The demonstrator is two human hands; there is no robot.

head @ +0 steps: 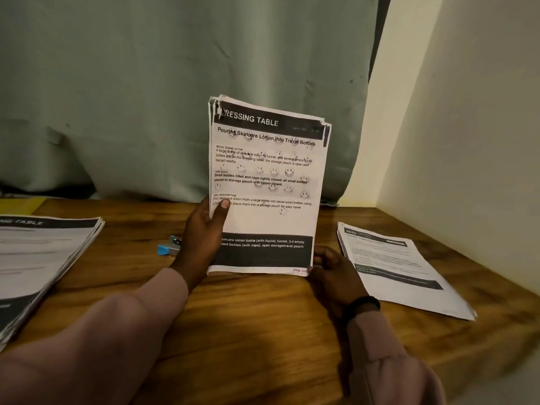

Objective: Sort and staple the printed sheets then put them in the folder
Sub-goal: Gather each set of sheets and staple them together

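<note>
Paper stack point(264, 182), upright, wooden table point(248, 317)

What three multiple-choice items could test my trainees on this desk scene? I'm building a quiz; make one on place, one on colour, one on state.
1. Where is the stapler?
A. left of the held sheets
B. on the right pile
C. in a hand

2. What colour is the stapler?
A. red
B. blue
C. black

3. How are the held sheets?
A. flat on the table
B. rolled up
C. upright, bottom edge on the table

Answers: 1 A, it lies beyond the left hand. 2 B, its body is blue. 3 C, the left hand and right hand stand them up.
</note>
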